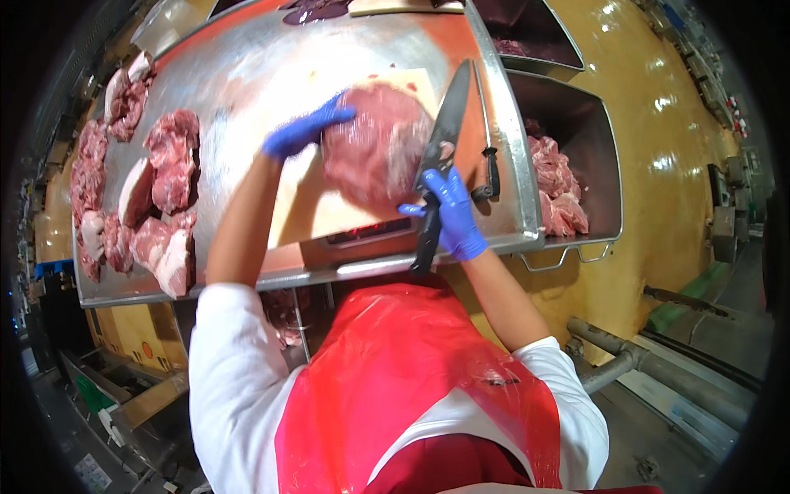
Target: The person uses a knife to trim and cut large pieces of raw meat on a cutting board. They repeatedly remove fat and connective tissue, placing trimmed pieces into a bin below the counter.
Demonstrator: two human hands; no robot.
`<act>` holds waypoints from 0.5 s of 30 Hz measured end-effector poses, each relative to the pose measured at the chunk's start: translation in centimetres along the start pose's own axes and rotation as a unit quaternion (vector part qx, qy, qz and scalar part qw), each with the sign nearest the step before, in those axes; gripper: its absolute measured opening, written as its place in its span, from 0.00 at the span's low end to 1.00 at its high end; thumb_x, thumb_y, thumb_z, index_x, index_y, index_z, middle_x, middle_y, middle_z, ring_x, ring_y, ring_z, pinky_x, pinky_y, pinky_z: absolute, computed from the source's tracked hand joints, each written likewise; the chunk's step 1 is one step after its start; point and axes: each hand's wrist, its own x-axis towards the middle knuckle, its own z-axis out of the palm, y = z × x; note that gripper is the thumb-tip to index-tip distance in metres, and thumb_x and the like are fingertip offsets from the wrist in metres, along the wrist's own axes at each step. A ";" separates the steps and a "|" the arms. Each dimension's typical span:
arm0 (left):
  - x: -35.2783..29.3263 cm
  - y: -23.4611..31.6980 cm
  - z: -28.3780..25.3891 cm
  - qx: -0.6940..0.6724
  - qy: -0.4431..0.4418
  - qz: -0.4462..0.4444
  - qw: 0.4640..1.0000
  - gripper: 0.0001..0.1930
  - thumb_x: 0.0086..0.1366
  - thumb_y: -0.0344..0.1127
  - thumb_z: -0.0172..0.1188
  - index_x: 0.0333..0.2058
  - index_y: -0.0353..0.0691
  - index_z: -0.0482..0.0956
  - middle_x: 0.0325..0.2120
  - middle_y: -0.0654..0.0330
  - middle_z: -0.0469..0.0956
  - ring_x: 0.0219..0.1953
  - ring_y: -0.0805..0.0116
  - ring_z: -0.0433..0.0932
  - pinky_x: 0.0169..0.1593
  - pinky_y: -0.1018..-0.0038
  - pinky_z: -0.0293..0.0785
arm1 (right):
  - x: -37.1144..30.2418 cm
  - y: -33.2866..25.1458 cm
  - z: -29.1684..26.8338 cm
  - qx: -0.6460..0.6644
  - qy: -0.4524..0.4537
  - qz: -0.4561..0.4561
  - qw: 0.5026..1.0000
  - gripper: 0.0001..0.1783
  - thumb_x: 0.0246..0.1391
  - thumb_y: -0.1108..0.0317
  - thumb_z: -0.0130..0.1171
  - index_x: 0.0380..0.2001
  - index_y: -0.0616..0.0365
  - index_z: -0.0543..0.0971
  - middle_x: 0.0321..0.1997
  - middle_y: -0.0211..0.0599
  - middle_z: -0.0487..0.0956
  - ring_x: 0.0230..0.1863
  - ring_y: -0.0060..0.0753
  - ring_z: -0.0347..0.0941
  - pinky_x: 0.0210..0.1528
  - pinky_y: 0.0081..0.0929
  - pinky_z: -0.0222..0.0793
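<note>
A large, rounded piece of raw meat (374, 144) is in front of me over a pale cutting board (300, 210), its outline smeared by motion. My left hand (309, 132), in a blue glove, grips the meat's upper left edge, with fingertips over its top. Blue-gloved too, my right hand (453, 214) is closed around the black handle of a large butcher's knife (451, 115). The wide blade points away from me along the meat's right side, and a small scrap of meat clings near its base. Whether the blade touches the meat I cannot tell.
Several meat pieces (171, 160) lie on the metal table (239, 90) at left. A sharpening steel (491, 165) rests right of the knife. A metal bin (605, 165) with cut meat (559, 185) stands beyond the right edge. A red-lit display (362, 234) sits below the board.
</note>
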 end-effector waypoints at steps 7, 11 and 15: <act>-2.6 -5.2 19.1 -0.159 0.080 0.077 0.981 0.53 0.58 0.47 0.69 0.72 0.37 0.42 0.71 0.51 0.50 0.73 0.58 0.48 0.74 0.63 0.45 | -4.7 -8.0 -9.5 -0.027 0.063 -0.035 0.997 0.19 0.61 0.68 0.57 0.56 0.56 0.73 0.45 0.24 0.75 0.45 0.18 0.70 0.52 0.22 0.67; 7.3 -1.2 26.6 0.003 0.021 0.075 0.997 0.57 0.58 0.56 0.69 0.73 0.40 0.39 0.68 0.45 0.56 0.69 0.53 0.59 0.71 0.61 0.57 | -4.5 -16.3 -17.9 -0.054 0.185 -0.062 0.979 0.13 0.61 0.63 0.59 0.47 0.53 0.77 0.43 0.26 0.77 0.45 0.22 0.72 0.54 0.26 0.67; 8.9 0.2 28.5 0.152 -0.065 0.084 0.983 0.40 0.62 0.58 0.65 0.65 0.43 0.64 0.47 0.46 0.78 0.43 0.63 0.81 0.47 0.70 0.78 | -3.7 -18.3 -29.1 -0.241 0.367 -0.236 0.867 0.16 0.63 0.67 0.54 0.52 0.60 0.75 0.43 0.30 0.77 0.39 0.25 0.71 0.46 0.27 0.69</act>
